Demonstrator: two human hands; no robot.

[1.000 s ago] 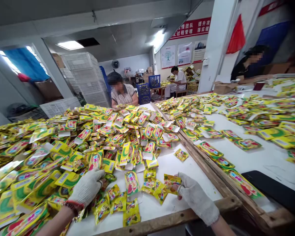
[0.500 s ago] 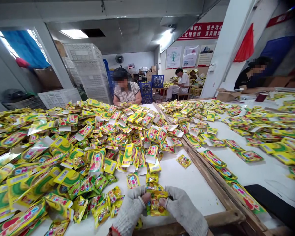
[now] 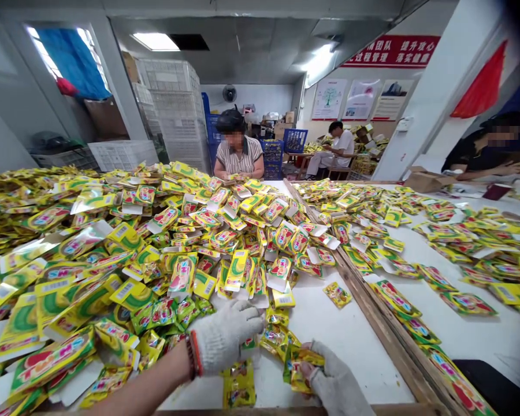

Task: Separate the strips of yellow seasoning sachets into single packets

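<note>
My left hand, in a white knit glove with bare fingertips, is closed palm down over a small printed pack. Only a green and pink bit of that pack shows below the fingers. My right hand, gloved the same way, pinches shiny yellow candy sachets between thumb and fingers; I cannot tell how many. Beyond them, more yellow sachets lie on the white tabletop. Another sachet strip rests near the front edge, below my left hand.
A big heap of yellow printed boxes covers the left and middle. A wooden divider runs along the right, with more boxes past it. One sachet lies alone. A co-worker sits opposite; a dark object is at right.
My hands have parted. The left has let go of the sachets and moved forward onto a pack, drawing it slightly nearer. The right keeps the sachets, farther right. The view has shifted left.
</note>
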